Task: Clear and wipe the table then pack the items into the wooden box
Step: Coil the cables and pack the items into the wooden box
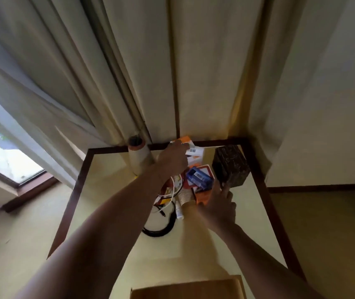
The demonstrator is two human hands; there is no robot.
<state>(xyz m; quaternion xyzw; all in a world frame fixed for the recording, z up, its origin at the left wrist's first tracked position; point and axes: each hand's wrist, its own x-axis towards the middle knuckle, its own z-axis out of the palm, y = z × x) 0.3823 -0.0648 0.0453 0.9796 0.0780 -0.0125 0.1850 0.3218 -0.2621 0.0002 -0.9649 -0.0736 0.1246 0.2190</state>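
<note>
On a pale table [111, 190] with a dark wooden border lies a pile of small items. My left hand [173, 157] reaches to the far side and grips a white and orange box [194, 151] with a barcode. My right hand [220, 205] rests with fingers spread on the near right of the pile, beside an orange packet [203, 196]; whether it grips anything is unclear. In the pile are a blue box [199, 178] on a red-bordered card [206, 169], a ribbed cream roll [185, 196], a white cable [173, 190] and a black coiled cable [161, 230].
A dark carved wooden block [230, 166] stands at the table's far right corner. An upright cream roll with a brown cap [138, 157] stands at the far left. A light wooden box edge [188, 289] shows at the bottom. Curtains hang behind; a window is at left.
</note>
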